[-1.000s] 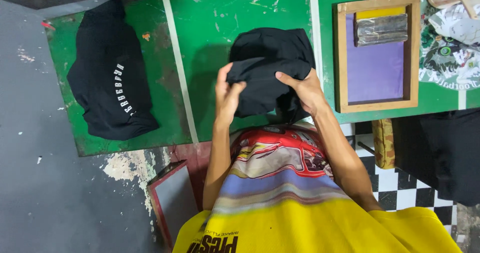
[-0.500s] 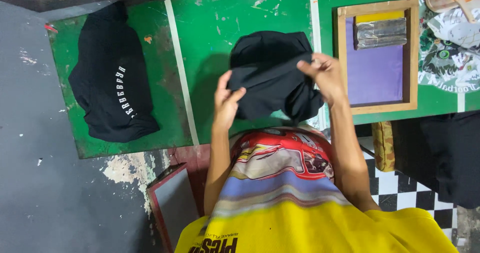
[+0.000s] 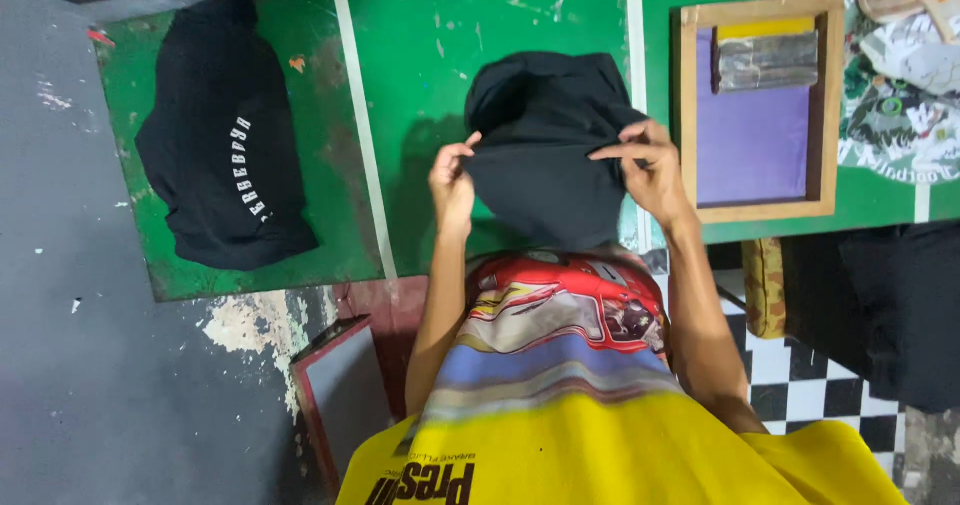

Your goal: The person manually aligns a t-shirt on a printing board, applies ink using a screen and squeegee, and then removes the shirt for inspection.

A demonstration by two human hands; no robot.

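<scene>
At frame centre, left hand (image 3: 452, 180) and right hand (image 3: 645, 165) pinch one black shirt (image 3: 545, 155); a second shirt (image 3: 225, 155) lies far left, open green table (image 3: 430, 55) between.

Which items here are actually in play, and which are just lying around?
In play:
left hand
right hand
black cloth garment held by both
green painted table

Lying about:
black printed shirt
wooden-framed purple screen
red-framed panel on floor

The black garment (image 3: 545, 155) hides the green table (image 3: 430, 85) beneath it.
</scene>
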